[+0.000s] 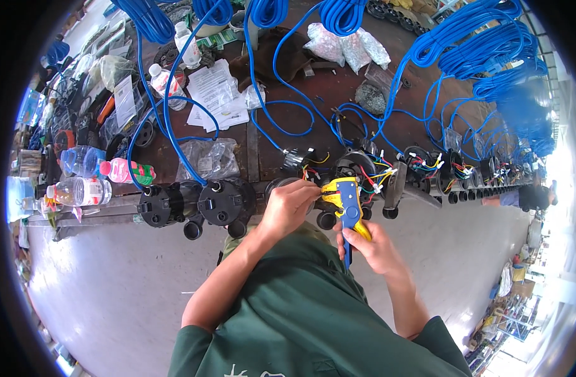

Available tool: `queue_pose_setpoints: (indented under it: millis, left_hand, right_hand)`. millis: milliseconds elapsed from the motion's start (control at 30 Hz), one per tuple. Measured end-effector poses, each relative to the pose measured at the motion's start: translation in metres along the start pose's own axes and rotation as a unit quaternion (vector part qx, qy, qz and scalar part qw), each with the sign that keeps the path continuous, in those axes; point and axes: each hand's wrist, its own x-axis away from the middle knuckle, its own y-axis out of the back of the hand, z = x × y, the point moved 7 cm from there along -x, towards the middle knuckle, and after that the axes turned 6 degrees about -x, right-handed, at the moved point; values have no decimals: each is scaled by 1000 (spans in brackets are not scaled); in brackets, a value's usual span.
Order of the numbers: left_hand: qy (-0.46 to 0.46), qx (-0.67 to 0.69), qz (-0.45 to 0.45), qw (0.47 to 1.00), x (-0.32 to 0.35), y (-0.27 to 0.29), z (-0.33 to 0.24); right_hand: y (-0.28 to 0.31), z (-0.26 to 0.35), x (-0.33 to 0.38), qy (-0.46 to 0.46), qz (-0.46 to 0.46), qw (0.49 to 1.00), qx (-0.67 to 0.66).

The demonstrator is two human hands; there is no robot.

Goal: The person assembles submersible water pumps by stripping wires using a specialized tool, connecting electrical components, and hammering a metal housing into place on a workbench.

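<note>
Yellow-and-blue pliers [349, 200] sit gripped in my right hand [375, 247], long axis running away from me, head just right of my left hand [291, 207], fingertips pinched, on what I can't tell.

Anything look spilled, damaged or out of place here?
The pink drink bottle looks out of place on the workbench, beside black housings. A hazy patch blurs some blue cable coils at right, perhaps a lens smudge. No spill or damage shows; the right hand grips the blue-and-yellow wire stripper.
</note>
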Motion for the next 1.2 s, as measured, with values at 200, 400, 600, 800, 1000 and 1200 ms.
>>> queue_pose_setpoints:
  millis: [200, 400, 600, 800, 1000, 1200]
  left_hand:
    - [4, 4, -14, 1000, -1, 0, 3]
    - [69, 50, -3, 996, -6, -3, 12]
    - [165, 133, -4, 977, -5, -9, 25]
    - [191, 150, 0, 970, -4, -6, 30]
    - [105, 112, 17, 988, -10, 4, 21]
    - [138, 104, 20, 985, -14, 6, 19]
  right_hand:
    - [1, -13, -6, -29, -21, 999, -26]
    - [8, 34, 0, 45, 20, 998, -26]
    - [29, 80, -6, 101, 2, 995, 10]
    - [12, 42, -9, -28, 86, 996, -22]
    - [8, 31, -19, -27, 155, 987, 1]
    - [8, 31, -28, -6, 170, 985, 9]
